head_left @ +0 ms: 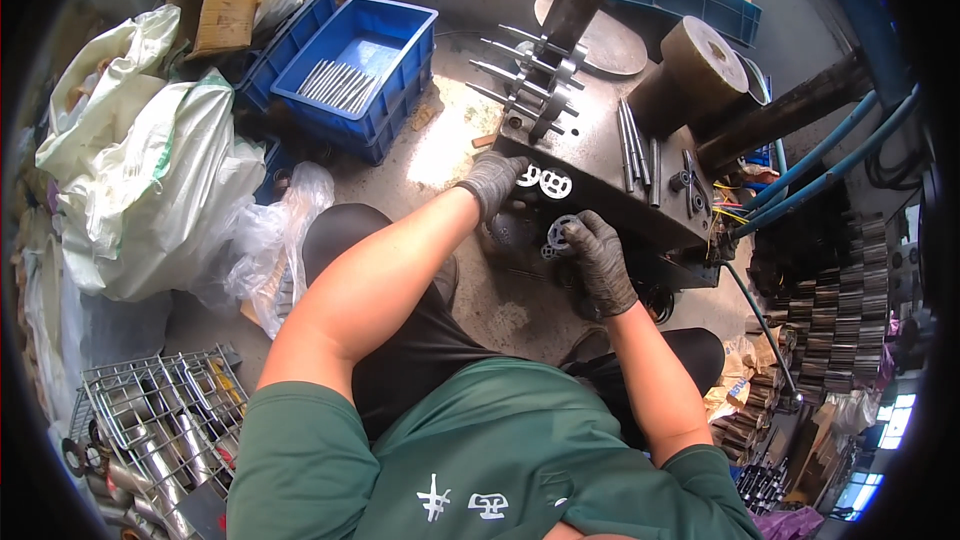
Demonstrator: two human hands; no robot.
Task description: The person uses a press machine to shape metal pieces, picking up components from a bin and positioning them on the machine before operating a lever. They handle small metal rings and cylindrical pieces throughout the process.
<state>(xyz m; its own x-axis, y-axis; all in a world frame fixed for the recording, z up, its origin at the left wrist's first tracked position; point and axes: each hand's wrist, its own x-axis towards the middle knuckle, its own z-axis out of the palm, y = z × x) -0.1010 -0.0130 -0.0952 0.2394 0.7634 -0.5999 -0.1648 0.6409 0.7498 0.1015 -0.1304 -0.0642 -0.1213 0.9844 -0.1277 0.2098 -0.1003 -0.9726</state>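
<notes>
My left hand (491, 186), in a dark grey work glove, is closed at the front edge of the metal press table (600, 165). Its fingertips grip a bright slotted metal disc (530, 176), and a second such disc (556, 183) is right beside that one. Lower and to the right, my right hand (603, 268), gloved alike, pinches a greyer spoked metal disc (562, 231) between thumb and fingers. A smaller ring shape shows just under it; whether it is a separate piece I cannot tell. Several discs with pointed rods through them (540, 80) stand on the table's left end.
Loose metal rods (635, 145) lie on the table near a thick steel cylinder (700, 65). Beyond my left arm are a blue crate (420, 60) holding rods and white sacks (160, 180). A wire basket (150, 370) is lower left. Blue hoses (830, 175) and stacked metal tubes (850, 290) line the right.
</notes>
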